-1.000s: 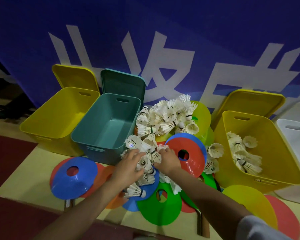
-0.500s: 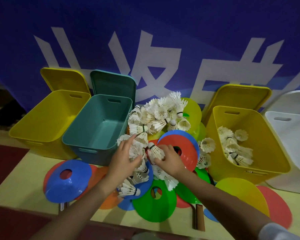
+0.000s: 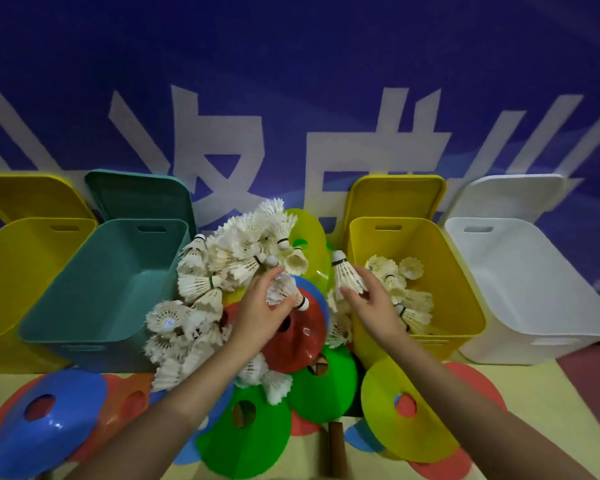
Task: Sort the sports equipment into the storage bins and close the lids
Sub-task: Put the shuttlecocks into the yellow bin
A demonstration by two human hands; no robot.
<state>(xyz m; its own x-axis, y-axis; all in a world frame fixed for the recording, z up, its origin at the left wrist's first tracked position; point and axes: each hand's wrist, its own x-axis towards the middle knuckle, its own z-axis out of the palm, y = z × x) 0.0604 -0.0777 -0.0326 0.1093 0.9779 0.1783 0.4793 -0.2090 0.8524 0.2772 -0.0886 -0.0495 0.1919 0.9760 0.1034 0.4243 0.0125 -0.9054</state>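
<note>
- Head view, right hand [image 3: 373,299]: fingers pinch one shuttlecock [image 3: 346,276] by its feather skirt, cork tip upward, at the near-left rim of the yellow bin [image 3: 465,285]. Half a second ago this hand was down in the pile beside the red cone; it has since lifted and swung right.
- Left hand [image 3: 264,308]: fingers curled round a second shuttlecock [image 3: 284,292], cork pointing down-right over the red cone [image 3: 302,336]. It has risen from the lower heap.
- Shuttlecock pile [image 3: 229,268]: loose heap between the teal bin [image 3: 111,282] and the yellow bin, lying over the cones; most of it unsorted.
- Yellow bin contents: several shuttlecocks already inside, so this reads as the shuttlecock bin; the right hand's load looks about to join them.
- Other bins: teal bin, far-left yellow bin [image 3: 18,268] and white bin [image 3: 534,289] show nothing inside. All four lids stand propped behind, none closed.
- Cones: blue cone [image 3: 49,420], green cone [image 3: 246,431] and yellow cone [image 3: 409,417] lie untouched on the worktop [image 3: 541,393].
- Camera: view has shifted right since the earlier frames; the white bin now shows whole.
</note>
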